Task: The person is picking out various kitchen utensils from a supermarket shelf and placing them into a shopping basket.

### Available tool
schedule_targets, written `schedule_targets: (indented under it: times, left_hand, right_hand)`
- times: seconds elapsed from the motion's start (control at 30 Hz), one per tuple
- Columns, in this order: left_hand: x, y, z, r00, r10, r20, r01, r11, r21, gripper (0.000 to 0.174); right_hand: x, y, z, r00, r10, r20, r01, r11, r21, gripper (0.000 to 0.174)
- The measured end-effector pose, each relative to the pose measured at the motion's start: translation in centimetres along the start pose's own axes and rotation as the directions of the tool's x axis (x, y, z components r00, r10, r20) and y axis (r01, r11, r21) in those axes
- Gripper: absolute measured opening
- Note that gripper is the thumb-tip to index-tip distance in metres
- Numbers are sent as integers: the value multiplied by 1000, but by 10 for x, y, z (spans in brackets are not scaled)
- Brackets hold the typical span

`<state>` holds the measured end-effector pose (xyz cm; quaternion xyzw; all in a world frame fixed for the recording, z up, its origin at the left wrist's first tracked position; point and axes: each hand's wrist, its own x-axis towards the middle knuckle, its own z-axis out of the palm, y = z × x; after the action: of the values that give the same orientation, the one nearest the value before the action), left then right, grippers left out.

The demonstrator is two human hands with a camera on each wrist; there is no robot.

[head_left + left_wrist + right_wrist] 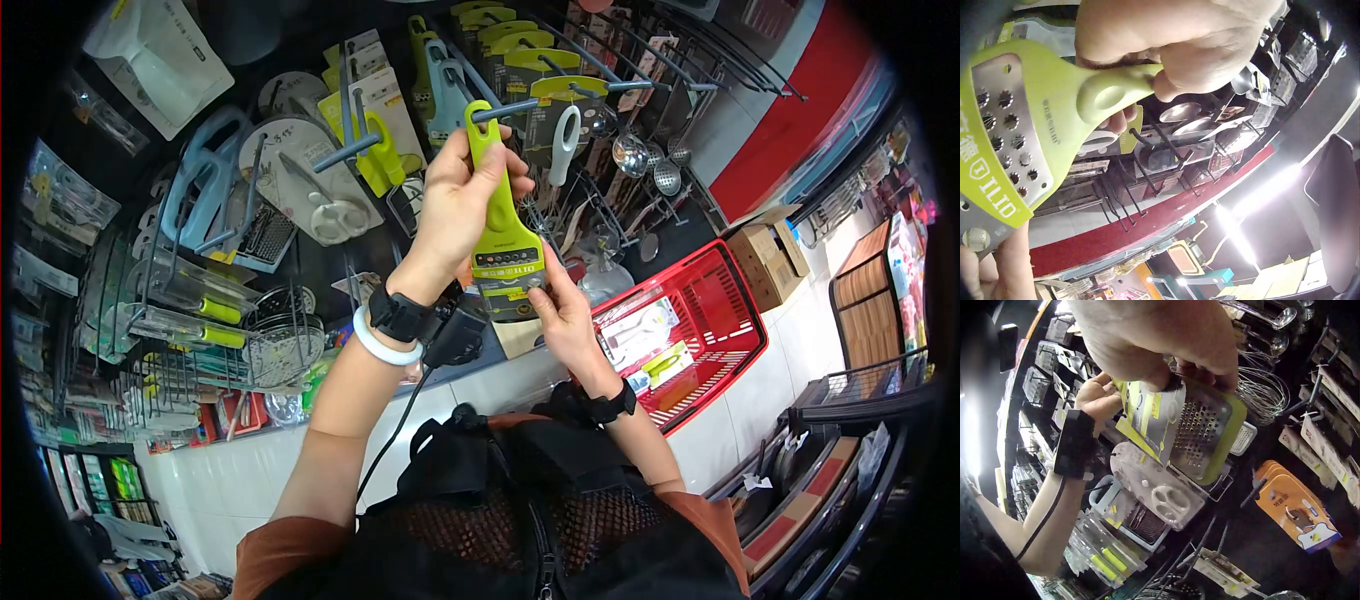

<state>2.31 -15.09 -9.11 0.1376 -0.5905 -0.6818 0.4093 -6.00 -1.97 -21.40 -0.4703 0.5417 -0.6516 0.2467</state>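
A lime-green hand grater (505,225) with a printed label stands handle-up in front of the shelf wall. My left hand (445,210) grips its handle, thumb laid along the front. At the handle's top hole, the tip of a grey display hook (510,109) overlaps the loop. My right hand (567,318) pinches the lower end of the grater, thumb on the labelled card. In the left wrist view, the metal plate (1013,125) shows raised spiky holes. Seen from the right wrist, the grater's perforated back (1204,422) faces the camera beside the card sleeve (1154,415).
A red shopping basket (725,300) with packaged items stands at the right, next to a cardboard box (770,262). Hooks carry carded scissors (335,215), green-handled tools (380,155), whisks and ladles (630,155). A dark rack (820,500) is at lower right.
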Motion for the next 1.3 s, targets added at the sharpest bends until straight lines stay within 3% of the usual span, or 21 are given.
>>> schedule_targets:
  times: [0.2,0.27,0.4,0.47,0.57,0.63,0.73,0.8,0.87,1.0,1.1,1.2,1.23,1.27,1.3]
  left_hand:
    - [14,11,-3,1000,0,-30,-3,995,-102,27]
    - [12,13,2,995,12,-94,-2,993,115,25]
    - [15,20,-3,997,-24,-70,38,976,212,24]
    - [17,24,-7,999,-31,24,25,975,223,26]
    - [19,40,-8,989,-119,82,104,979,174,25]
    - [15,43,-12,971,-170,170,153,982,109,42]
    - [9,38,-11,974,-108,199,108,994,9,43]
    - [8,33,-11,976,-90,198,104,993,-60,40]
    - [5,29,-8,979,-69,192,95,987,-128,38]
    - [-9,21,7,997,-20,73,40,956,-289,35]
    - [-24,21,16,996,-19,89,46,949,-313,35]
    - [-49,8,23,995,-73,71,91,950,-299,36]
    - [-57,2,22,993,-72,96,97,951,-294,38]
    - [-63,-4,21,990,-70,120,102,951,-290,39]
    - [-69,-12,18,986,-64,153,101,964,-247,40]
  right_hand:
    - [5,3,1,994,-104,-20,99,981,-168,59]
    - [5,1,1,992,-126,-28,118,972,-202,60]
    - [7,-5,-5,987,-153,-39,136,948,-287,60]
    - [8,-5,-8,985,-167,-36,149,942,-301,60]
    - [9,-6,-12,969,-235,-80,188,906,-379,60]
    - [8,-7,-13,963,-250,-99,196,904,-379,60]
    - [5,-8,-15,972,-208,-112,156,921,-358,59]
    - [3,-10,-16,983,-154,-99,112,934,-340,57]
    - [3,-14,-14,961,-234,-147,166,914,-372,59]
    - [-7,-17,-14,956,-240,-168,185,940,-288,55]
    - [-19,-25,-23,991,-111,-78,90,968,-234,48]
    - [-26,-11,-35,994,-102,-44,88,966,-242,49]
    - [-32,-9,-39,1000,-7,-5,6,978,-210,47]
    - [-31,-11,-43,1000,-12,-10,9,977,-212,47]
    - [-30,-17,-46,993,-47,110,72,970,-232,46]
